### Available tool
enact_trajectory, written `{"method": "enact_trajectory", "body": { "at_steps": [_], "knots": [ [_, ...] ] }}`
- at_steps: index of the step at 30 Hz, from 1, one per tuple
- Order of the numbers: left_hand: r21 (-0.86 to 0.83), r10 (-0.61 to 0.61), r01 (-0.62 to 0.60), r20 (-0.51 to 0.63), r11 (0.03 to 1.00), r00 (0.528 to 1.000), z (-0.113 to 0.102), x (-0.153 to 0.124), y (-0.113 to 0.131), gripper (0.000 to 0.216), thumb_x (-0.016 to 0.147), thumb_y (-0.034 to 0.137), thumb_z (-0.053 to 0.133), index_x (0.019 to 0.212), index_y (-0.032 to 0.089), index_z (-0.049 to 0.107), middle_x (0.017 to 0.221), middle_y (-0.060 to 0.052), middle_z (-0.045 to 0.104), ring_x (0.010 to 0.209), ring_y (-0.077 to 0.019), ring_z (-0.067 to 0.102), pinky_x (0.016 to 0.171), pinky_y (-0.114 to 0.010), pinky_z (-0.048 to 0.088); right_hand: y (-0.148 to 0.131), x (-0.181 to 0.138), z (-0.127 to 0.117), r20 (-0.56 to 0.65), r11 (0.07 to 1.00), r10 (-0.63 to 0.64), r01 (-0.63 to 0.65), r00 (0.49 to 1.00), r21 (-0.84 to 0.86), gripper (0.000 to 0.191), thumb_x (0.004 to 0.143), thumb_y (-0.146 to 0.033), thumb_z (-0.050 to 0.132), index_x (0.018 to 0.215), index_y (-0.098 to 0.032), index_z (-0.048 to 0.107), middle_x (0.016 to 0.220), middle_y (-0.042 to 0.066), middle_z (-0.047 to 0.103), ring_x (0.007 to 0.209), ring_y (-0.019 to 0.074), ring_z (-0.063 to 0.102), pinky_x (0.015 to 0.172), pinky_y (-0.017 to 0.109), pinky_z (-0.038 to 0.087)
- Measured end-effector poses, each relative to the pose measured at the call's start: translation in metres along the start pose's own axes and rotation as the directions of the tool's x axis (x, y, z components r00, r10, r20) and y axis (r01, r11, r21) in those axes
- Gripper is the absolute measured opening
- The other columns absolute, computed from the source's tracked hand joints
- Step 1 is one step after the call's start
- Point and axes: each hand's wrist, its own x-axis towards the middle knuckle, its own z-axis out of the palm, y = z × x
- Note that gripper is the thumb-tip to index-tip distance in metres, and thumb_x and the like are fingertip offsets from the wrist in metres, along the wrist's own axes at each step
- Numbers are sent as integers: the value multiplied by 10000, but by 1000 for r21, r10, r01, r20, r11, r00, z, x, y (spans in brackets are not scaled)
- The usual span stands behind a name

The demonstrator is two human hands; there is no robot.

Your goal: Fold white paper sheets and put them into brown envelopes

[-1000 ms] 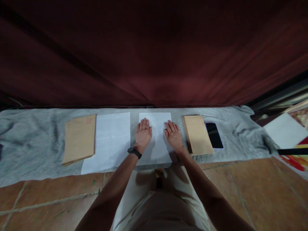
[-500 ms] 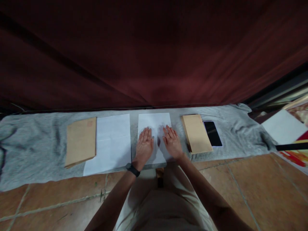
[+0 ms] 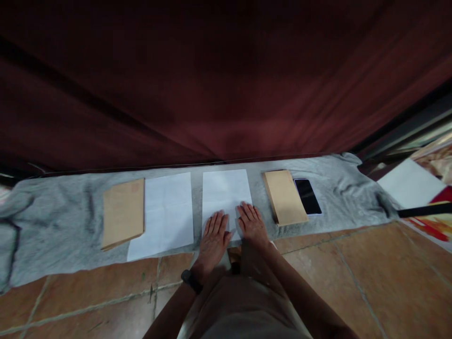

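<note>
Flat, palm-down placement of left hand [image 3: 214,240] and right hand [image 3: 252,228] on the near part of a plain white rectangular paper sheet [image 3: 225,188], mostly visible ahead of the fingertips. Left fingers slightly spread, thumb apart; right fingers slightly fanned near the sheet's right edge; nothing gripped by either. For good smoothing, probably best to press lightly and evenly with both palms, without dragging the soft grey cloth [image 3: 339,188] beneath or creasing the near edge. Right of the right fingers: stacked rectangular tan paper envelopes [image 3: 286,197], then a dark-screened, pale-rimmed phone [image 3: 308,197]. Left of the left fingers: a second white paper sheet [image 3: 169,202].
</note>
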Motion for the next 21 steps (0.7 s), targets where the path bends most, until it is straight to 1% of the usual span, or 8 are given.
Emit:
{"method": "enact_trajectory", "body": {
  "at_steps": [3, 5, 7, 9, 12, 16, 19, 21],
  "knots": [
    [9, 68, -68, 13, 998, 998, -6, -4, -4, 626, 1011, 456, 482, 1557, 165, 389, 1652, -141, 339, 1549, -302, 265, 1247, -528, 300, 5, -3, -2, -11, 999, 31, -31, 999, -17, 470, 1038, -288, 450, 1486, -166, 520, 1585, 116, 460, 1470, 274, 406, 1214, 475, 313],
    [25, 100, -101, 21, 995, 995, -8, -7, -6, 643, 997, 470, 512, 1562, 192, 384, 1656, -131, 335, 1550, -303, 264, 1249, -533, 290, 8, -6, -2, -27, 996, 78, -79, 997, -41, 483, 1031, -277, 453, 1495, -151, 504, 1595, 135, 440, 1469, 287, 402, 1205, 487, 320],
    [46, 117, -118, 24, 992, 993, -8, -9, -7, 659, 986, 480, 532, 1568, 213, 377, 1658, -124, 334, 1552, -305, 258, 1252, -537, 278, 10, -11, -3, -47, 989, 131, -134, 990, -65, 495, 1030, -270, 452, 1505, -132, 487, 1598, 164, 425, 1465, 301, 402, 1196, 505, 324],
    [65, 123, -124, 22, 990, 992, -8, -10, -7, 671, 980, 478, 542, 1573, 217, 368, 1657, -124, 334, 1553, -306, 253, 1253, -540, 269, 13, -16, -3, -57, 985, 153, -157, 987, -72, 495, 1035, -264, 441, 1506, -116, 481, 1593, 184, 427, 1463, 306, 403, 1188, 509, 335],
    [81, 122, -123, 19, 989, 992, -5, -7, -4, 659, 990, 462, 527, 1577, 214, 359, 1653, -122, 345, 1550, -305, 261, 1249, -550, 270, 17, -18, -5, -62, 990, 132, -135, 989, -49, 488, 1040, -255, 423, 1505, -120, 481, 1576, 182, 452, 1461, 302, 410, 1173, 510, 358],
    [84, 87, -89, 24, 992, 996, -2, -2, 0, 642, 997, 448, 509, 1573, 205, 364, 1636, -125, 378, 1543, -310, 280, 1238, -564, 284, 20, -11, -9, -54, 991, 131, -132, 990, -27, 478, 1034, -245, 436, 1495, -130, 495, 1561, 166, 478, 1438, 300, 447, 1166, 505, 370],
    [73, 90, -93, 31, 993, 995, -2, 0, 0, 628, 1000, 440, 501, 1573, 223, 365, 1630, -106, 395, 1541, -303, 286, 1235, -570, 285, 16, -4, -11, -35, 993, 117, -118, 993, -20, 485, 1031, -253, 457, 1497, -123, 492, 1570, 155, 469, 1444, 298, 442, 1176, 496, 366],
    [67, 109, -112, 39, 991, 993, -2, 0, -3, 609, 1002, 431, 498, 1567, 239, 377, 1631, -89, 399, 1540, -292, 292, 1238, -559, 284, 9, -1, -11, -28, 998, 69, -69, 997, -1, 492, 1030, -260, 465, 1503, -123, 486, 1581, 145, 457, 1455, 296, 429, 1185, 493, 361]
  ]
}}
